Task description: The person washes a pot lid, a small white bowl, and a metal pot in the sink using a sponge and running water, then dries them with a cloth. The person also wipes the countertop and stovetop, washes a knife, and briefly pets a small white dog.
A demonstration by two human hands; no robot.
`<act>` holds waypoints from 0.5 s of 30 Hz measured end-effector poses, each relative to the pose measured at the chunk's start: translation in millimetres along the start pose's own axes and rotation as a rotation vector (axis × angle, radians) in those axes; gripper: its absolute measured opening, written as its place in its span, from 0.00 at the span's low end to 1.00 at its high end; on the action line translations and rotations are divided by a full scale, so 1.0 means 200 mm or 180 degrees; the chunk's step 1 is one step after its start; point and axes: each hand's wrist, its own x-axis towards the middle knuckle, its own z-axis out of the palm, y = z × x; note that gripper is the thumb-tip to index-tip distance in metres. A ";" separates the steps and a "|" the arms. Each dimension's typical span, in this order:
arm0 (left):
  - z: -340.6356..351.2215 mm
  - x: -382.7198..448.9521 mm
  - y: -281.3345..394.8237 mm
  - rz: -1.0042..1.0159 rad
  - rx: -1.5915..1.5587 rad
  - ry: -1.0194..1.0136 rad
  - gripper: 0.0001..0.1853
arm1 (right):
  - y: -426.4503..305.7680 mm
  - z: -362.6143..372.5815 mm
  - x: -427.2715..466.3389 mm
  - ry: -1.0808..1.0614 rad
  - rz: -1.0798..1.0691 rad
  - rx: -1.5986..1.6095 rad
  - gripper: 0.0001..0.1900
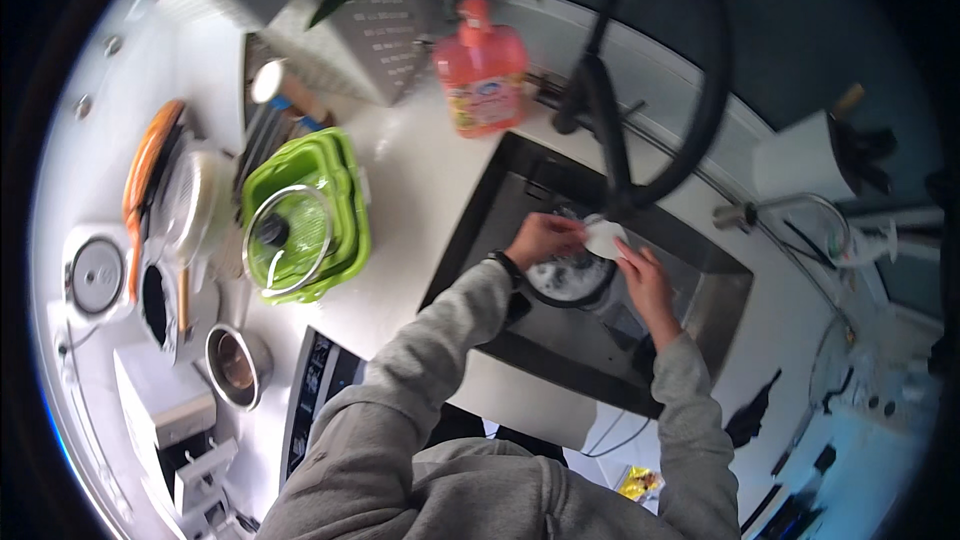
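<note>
Over a dark kitchen sink [697, 307], my left hand [551, 236] and my right hand [646, 277] hold a small white object [606, 238] between them; its exact kind cannot be told. My left hand grips its left edge, and my right fingers grip its lower right edge. Just below the hands, a dark-rimmed round pan or bowl [566, 279] with foamy water stands in the sink. The black faucet hose [611, 127] arches down from above, its end close behind the white object.
A pink pump bottle [484, 82] stands behind the sink. To the left are a green plastic basket [352, 240] with a glass lid [300, 236], a steel pot [238, 367] and several pans. A white utensil holder [799, 154] stands at the back right.
</note>
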 end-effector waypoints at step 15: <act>0.04 -0.02 0.10 -0.0346 0.0212 0.0017 0.14 | -0.04 -0.04 -0.07 0.0263 0.0388 0.0923 0.24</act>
